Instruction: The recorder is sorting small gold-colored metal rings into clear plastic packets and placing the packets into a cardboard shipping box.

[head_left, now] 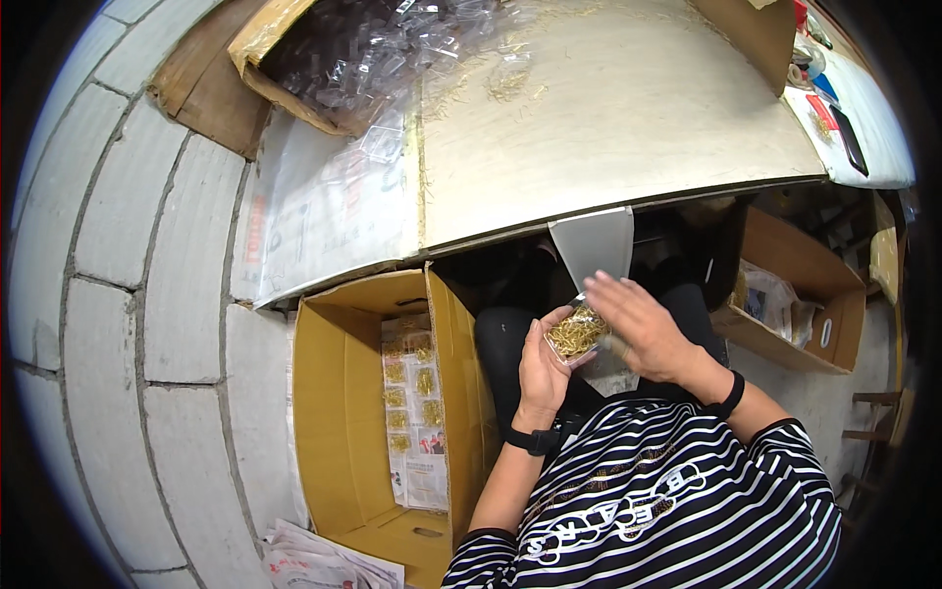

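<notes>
Above my lap, my left hand [542, 377] is closed around a small clear plastic box [577, 335] filled with thin gold-coloured metal pieces, like pins or small nails. My right hand [643, 329] is just to the right of this box, its fingers stretched out and partly over the box's edge. Nothing shows in the right hand; its palm side is hidden. To the left of my legs stands a tall cardboard carton [339, 383]. Inside it, several small clear packs [396, 398] of gold pieces lie in rows on newspaper.
Ahead is a pale worktop [638, 108] with loose gold pieces scattered on it. A carton of clear plastic cases [378, 64] lies at its far left. A grey chute [597, 245] hangs from the front edge. Another carton [834, 334] stands at right; folded newspapers [324, 564] lie lower left.
</notes>
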`<state>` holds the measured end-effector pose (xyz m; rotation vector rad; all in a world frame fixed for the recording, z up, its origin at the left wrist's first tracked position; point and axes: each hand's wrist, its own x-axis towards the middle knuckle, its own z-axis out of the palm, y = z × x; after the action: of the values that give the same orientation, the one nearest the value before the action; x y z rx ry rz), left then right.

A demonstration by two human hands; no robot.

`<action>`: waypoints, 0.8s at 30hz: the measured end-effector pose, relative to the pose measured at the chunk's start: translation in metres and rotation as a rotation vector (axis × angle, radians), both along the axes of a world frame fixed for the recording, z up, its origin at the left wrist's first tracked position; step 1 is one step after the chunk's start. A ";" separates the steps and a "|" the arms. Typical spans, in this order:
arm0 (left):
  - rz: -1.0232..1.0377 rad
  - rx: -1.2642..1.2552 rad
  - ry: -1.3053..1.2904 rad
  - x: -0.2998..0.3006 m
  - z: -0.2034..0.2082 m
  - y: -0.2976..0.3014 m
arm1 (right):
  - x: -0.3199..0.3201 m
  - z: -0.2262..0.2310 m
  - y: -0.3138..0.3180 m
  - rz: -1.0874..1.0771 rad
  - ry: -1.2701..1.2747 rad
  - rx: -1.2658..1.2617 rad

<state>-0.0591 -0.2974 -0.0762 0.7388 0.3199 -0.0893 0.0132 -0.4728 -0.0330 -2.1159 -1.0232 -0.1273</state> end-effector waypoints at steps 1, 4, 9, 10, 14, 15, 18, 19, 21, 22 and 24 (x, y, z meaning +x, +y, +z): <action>0.006 -0.103 -0.054 0.001 0.002 0.000 | -0.002 0.002 0.002 0.093 -0.069 -0.120; -0.014 -0.214 -0.176 0.000 0.008 0.004 | -0.009 -0.002 0.006 0.242 -0.130 -0.270; -0.027 -0.225 -0.210 -0.002 0.011 0.008 | -0.006 0.004 0.010 0.250 -0.154 -0.315; -0.023 -0.185 -0.187 -0.001 0.009 0.009 | -0.007 0.005 0.010 0.251 -0.175 -0.328; 0.017 -0.082 -0.136 -0.001 0.012 0.012 | -0.003 0.005 0.014 0.249 -0.174 -0.313; 0.027 -0.084 -0.139 -0.002 0.015 0.012 | -0.002 0.007 0.010 0.206 -0.134 -0.249; 0.013 -0.059 -0.119 -0.002 0.031 0.021 | 0.002 0.016 0.006 0.165 -0.111 -0.147; 0.018 -0.122 -0.129 -0.002 0.038 0.024 | 0.002 0.017 0.006 0.163 -0.103 -0.092; 0.023 -0.183 -0.139 -0.002 0.052 0.029 | 0.001 0.022 0.007 0.162 -0.109 -0.022; 0.032 -0.177 -0.141 -0.002 0.058 0.029 | 0.002 0.022 0.008 0.171 -0.111 -0.016; 0.037 -0.074 -0.236 -0.002 0.068 0.032 | 0.003 0.021 0.010 0.171 -0.096 0.037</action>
<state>-0.0611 -0.2659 -0.0082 0.6624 0.1046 0.0210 0.0165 -0.4629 -0.0117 -1.9956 -1.2443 -0.1638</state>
